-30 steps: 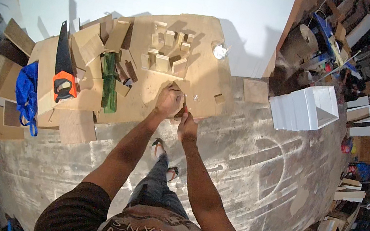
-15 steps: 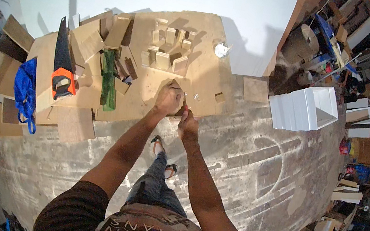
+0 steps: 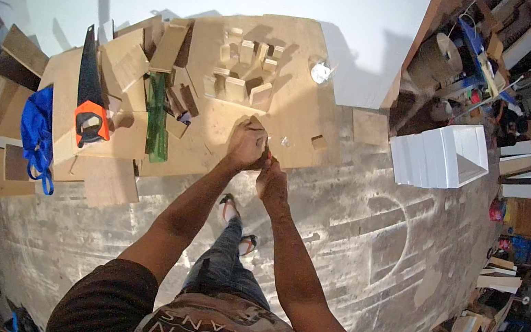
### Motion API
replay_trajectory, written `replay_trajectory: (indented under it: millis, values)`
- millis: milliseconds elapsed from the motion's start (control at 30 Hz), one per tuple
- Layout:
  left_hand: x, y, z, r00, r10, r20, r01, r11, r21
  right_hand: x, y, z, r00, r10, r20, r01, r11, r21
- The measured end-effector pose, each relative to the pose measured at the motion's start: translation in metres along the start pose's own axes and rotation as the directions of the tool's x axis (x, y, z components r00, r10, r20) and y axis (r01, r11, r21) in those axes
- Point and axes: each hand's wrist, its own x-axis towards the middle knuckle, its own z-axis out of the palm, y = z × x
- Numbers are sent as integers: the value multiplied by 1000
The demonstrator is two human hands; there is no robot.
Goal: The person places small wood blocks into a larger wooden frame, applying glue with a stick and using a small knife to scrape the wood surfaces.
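My left hand (image 3: pixel 247 143) is closed at the near edge of the plywood work table (image 3: pixel 212 151). What it grips is mostly hidden by the fingers. Touching or nearly touching it, my right hand (image 3: pixel 272 182) closes round a thin tool with a red handle (image 3: pixel 269 155). The tool's tip points up into the gap between my hands and is too small to make out. Just beyond the hands, several small wooden blocks (image 3: pixel 238 86) stand upright in rows. Small whitish scraps (image 3: pixel 284 141) lie to the right of my hands.
At left lie a handsaw (image 3: pixel 89 117) with an orange handle, a blue bag (image 3: pixel 39 130), a green translucent strip (image 3: pixel 157 121) and wood offcuts. A crumpled white thing (image 3: pixel 320 72) sits at the table's far right. White stacked bins (image 3: pixel 437 155) stand on the floor at right.
Both hands stay together at the table edge. The red tool has shifted slightly and less of it shows between my hands. The whole view has moved a little.
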Motion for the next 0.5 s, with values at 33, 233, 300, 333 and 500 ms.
replay_trajectory:
  millis: [33,233,300,333,500]
  values:
    - [2,1,2,1000,3,0,-3,1000,-2,1,1,0,1000,22,0,-22,1000,-23]
    - [-4,-2,5,999,-41,-34,41,999,18,9,-6,4,998,69,14,-69,998,-1]
    - [-3,5,12,997,-78,-12,78,997,-4,10,10,3,997,83,2,-82,996,-22]
    - [-10,7,8,1000,-31,-1,31,999,14,-1,14,6,999,6,-33,-6,1000,-4]
    - [-29,30,0,997,-44,-66,41,998,-42,-22,21,12,998,60,-29,-60,998,-1]
